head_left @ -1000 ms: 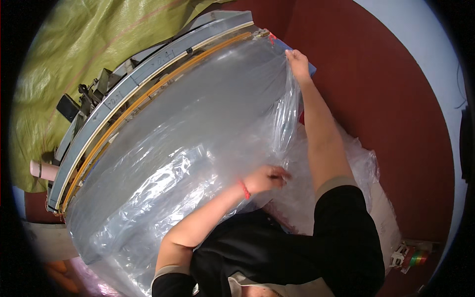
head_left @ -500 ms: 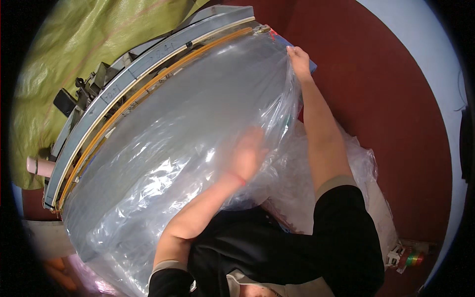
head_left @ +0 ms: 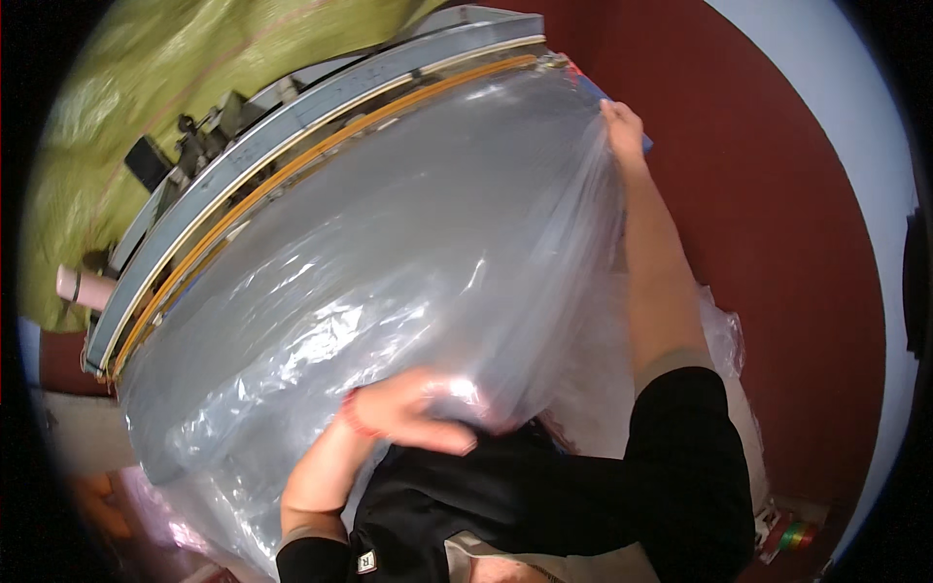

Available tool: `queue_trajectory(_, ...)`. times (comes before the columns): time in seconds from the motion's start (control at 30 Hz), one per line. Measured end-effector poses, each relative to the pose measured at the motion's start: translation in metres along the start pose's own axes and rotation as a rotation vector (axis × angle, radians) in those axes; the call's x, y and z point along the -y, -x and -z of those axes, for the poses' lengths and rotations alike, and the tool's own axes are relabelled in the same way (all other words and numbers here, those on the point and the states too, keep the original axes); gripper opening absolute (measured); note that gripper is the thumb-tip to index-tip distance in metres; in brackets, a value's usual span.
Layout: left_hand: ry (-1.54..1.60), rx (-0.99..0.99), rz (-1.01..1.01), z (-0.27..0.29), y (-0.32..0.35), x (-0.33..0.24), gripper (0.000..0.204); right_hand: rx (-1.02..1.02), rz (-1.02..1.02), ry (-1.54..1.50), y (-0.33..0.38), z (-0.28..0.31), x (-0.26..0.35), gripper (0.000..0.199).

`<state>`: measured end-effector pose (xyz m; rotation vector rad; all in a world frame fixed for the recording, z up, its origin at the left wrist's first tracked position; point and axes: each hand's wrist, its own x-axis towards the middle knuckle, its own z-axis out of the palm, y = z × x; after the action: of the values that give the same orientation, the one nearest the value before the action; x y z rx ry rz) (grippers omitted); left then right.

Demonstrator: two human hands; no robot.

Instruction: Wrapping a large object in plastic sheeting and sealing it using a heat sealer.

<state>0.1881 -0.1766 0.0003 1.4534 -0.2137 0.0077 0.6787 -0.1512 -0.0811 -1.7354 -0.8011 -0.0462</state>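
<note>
A large sheet of clear plastic film [head_left: 389, 223] spreads over the broad work surface in front of me, wrinkled and shiny. At the far right corner, my right hand [head_left: 625, 129] pinches the film's edge, and folds fan out from its fingers toward me. Close to my body, my left hand [head_left: 408, 410] has its thumb stretched away from the other fingers. Those fingers are blurred and seem to lie under a fold of the film. A red band circles the left wrist.
Along the far side runs a long grey metal bar [head_left: 228, 170] with an orange strip [head_left: 330, 136] beside it. Mechanical parts, a pink bottle [head_left: 86, 289] and a yellow-green woven sheet [head_left: 87, 136] are beyond. More film [head_left: 593, 379] hangs at my right; a striped roll [head_left: 797, 536] sits lower right.
My left hand has swept back toward my body, and the film on the right is drawn into straighter folds. The right hand keeps its pinch; the whole view has shifted slightly.
</note>
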Motion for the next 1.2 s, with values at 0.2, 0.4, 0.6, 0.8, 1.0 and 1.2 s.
queue_trajectory(0.2, -0.079, -0.977, -0.018, -0.045, 0.213, -0.057, 0.042, 0.089, 0.055, 0.193, 0.004, 0.002, 0.004, 0.031)
queue_trajectory(0.4, -0.778, -1.307, 0.957, -0.082, 0.302, -0.125, 0.023, 0.121, -0.048, 0.027, -0.021, 0.013, -0.036, 0.033)
queue_trajectory(0.6, -1.017, -1.707, 0.655, -0.093, 0.477, -0.22, 0.007, 0.142, 0.039, 0.065, -0.049, -0.004, -0.076, 0.036)
queue_trajectory(0.8, -2.354, -1.389, 0.66, -0.004, 0.375, -0.212, 0.019, 0.032, 0.031, 0.219, -0.043, 0.009, -0.07, 0.043)
queue_trajectory(1.0, -1.287, -1.282, 0.978, 0.038, 0.446, -0.021, 0.056, 0.073, 0.054, 0.22, -0.04, -0.001, -0.068, 0.042)
queue_trajectory(1.2, -1.324, -1.384, 1.04, 0.062, 0.442, -0.027, 0.048, 0.079, 0.186, 0.147, -0.043, 0.007, -0.077, 0.04)
